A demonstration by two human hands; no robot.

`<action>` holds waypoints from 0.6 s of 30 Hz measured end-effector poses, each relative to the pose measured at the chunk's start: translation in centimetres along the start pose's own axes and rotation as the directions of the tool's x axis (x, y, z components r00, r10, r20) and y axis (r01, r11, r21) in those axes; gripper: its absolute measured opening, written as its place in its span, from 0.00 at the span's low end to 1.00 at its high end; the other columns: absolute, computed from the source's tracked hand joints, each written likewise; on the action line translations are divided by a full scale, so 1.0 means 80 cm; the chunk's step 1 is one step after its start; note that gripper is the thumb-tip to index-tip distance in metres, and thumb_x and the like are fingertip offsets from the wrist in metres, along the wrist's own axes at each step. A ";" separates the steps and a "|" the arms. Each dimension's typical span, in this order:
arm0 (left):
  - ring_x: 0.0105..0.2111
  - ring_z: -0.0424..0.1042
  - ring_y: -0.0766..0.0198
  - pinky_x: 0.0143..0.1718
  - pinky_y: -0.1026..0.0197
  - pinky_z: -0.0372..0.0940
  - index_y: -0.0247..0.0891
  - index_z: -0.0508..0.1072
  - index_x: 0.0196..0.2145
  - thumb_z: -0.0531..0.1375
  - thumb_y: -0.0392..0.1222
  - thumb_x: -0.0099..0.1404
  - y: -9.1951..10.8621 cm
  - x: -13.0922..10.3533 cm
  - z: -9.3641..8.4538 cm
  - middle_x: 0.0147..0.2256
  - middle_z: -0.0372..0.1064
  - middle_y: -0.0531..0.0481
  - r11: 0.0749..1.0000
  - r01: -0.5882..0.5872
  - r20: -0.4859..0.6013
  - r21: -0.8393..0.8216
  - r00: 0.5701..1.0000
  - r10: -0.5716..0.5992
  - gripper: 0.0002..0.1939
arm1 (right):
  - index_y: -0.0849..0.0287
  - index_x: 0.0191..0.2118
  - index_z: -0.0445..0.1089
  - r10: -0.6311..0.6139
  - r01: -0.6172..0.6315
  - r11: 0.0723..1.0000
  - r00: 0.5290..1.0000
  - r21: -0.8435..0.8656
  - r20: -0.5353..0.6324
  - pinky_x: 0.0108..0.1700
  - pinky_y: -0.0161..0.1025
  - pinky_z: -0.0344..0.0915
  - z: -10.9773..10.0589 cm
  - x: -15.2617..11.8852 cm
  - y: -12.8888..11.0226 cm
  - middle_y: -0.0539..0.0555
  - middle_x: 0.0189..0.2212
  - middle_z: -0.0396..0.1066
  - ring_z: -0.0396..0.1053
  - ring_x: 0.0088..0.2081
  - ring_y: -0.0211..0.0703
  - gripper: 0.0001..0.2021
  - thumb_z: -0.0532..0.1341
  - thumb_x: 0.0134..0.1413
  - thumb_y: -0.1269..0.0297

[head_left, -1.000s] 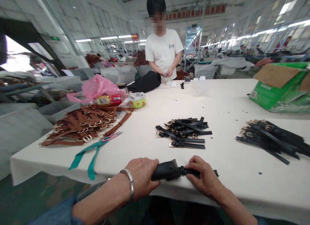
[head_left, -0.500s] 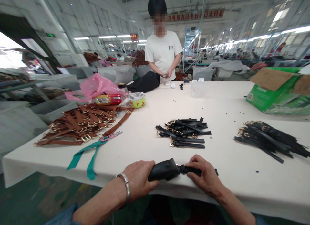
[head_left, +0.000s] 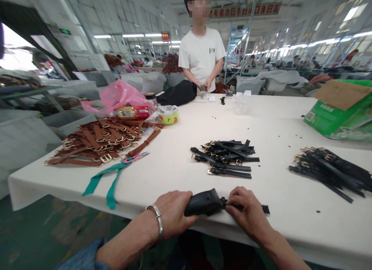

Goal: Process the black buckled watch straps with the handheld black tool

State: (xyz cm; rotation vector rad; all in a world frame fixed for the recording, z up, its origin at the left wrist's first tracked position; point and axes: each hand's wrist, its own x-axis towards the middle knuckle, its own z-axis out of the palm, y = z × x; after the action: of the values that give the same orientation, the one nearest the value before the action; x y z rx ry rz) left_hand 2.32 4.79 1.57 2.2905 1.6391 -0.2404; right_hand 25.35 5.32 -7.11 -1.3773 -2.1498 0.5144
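At the table's near edge, my left hand [head_left: 174, 210] is closed round a wide black leather strap piece [head_left: 205, 203] that bulges and curves. A silver bangle circles that wrist. My right hand [head_left: 245, 208] pinches a narrow black buckle strap [head_left: 266, 210] at the wide piece's right end; its tail sticks out past my fingers. The fingers hide most of the buckle end. Just beyond lies a pile of short black buckle straps [head_left: 226, 153] with gold buckles. Farther right is another pile of longer black straps [head_left: 334, 171].
On the left lie brown straps with metal rings [head_left: 99, 142], pink-handled thread snips [head_left: 135, 158] and a teal ribbon [head_left: 112, 184]. A pink bag [head_left: 119, 95] and a red-yellow bottle [head_left: 132, 113] stand behind. A green carton [head_left: 340, 115] is far right. A co-worker [head_left: 202, 56] stands opposite.
My right fingers have shifted left along the buckle strap, closer to the wide piece, and more of its tail shows. The co-worker's head has lifted. The whole view has shifted slightly.
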 end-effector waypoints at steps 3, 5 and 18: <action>0.32 0.69 0.56 0.31 0.59 0.62 0.42 0.68 0.33 0.53 0.51 0.52 -0.001 0.001 -0.001 0.30 0.70 0.48 1.000 -0.011 0.031 -0.021 0.999 0.011 0.14 | 0.57 0.22 0.66 0.028 -0.034 0.997 0.996 0.063 0.084 0.38 0.40 0.55 -0.006 0.008 -0.003 0.50 0.29 0.65 0.61 0.34 0.43 0.04 0.58 0.43 0.70; 0.32 0.69 0.56 0.31 0.59 0.62 0.42 0.68 0.33 0.53 0.51 0.52 -0.002 0.001 -0.003 0.30 0.70 0.48 1.000 -0.011 0.030 -0.021 0.999 0.012 0.14 | 0.57 0.21 0.64 0.019 -0.033 0.995 0.988 0.089 0.152 0.39 0.40 0.55 -0.010 0.014 -0.005 0.49 0.29 0.65 0.61 0.34 0.42 0.05 0.56 0.43 0.72; 0.32 0.69 0.56 0.31 0.59 0.62 0.42 0.68 0.33 0.53 0.51 0.52 0.004 0.001 -0.015 0.31 0.70 0.47 1.000 -0.015 0.071 0.019 0.997 0.013 0.14 | 0.60 0.25 0.63 0.243 -0.212 0.873 0.970 0.440 -0.014 0.27 0.32 0.56 0.015 0.035 0.002 0.47 0.20 0.62 0.60 0.24 0.36 0.07 0.55 0.49 0.63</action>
State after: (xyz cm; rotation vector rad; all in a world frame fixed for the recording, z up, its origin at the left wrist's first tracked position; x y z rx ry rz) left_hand 2.60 5.21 2.74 2.2798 1.5924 -0.3319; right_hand 23.79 7.89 -7.48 -1.3666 -1.6843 0.9609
